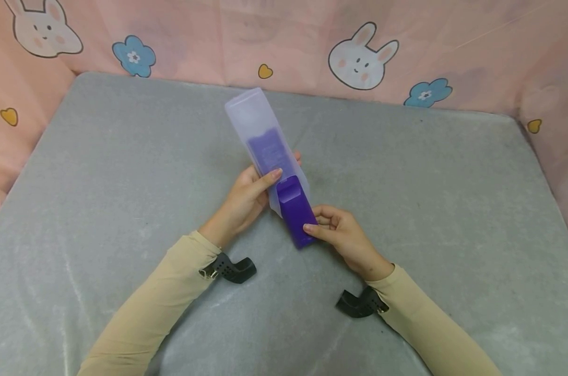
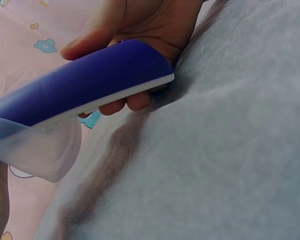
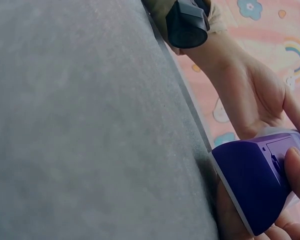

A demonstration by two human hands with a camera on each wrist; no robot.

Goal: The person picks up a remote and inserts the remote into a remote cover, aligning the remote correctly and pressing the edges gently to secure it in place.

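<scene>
A purple handheld device (image 1: 297, 216) with a white underside lies partly inside a long, translucent plastic sleeve (image 1: 246, 112). Its near end sticks out, while the rest shows faintly through the plastic. My left hand (image 1: 244, 201) grips the sleeve around its middle, thumb on top and fingers passing beneath. With thumb and fingers, my right hand (image 1: 342, 232) pinches the bare end of the device. A small panel resembling a battery cover shows on the purple face in the right wrist view. What exact kind of device it is, I cannot tell.
A grey cloth-covered table (image 1: 124, 172) stretches out under both hands. Behind it and at the sides hangs a pink curtain (image 1: 303, 47) printed with rabbits, flowers and hearts. Black wrist cameras (image 1: 237, 269) are strapped over the beige sleeves.
</scene>
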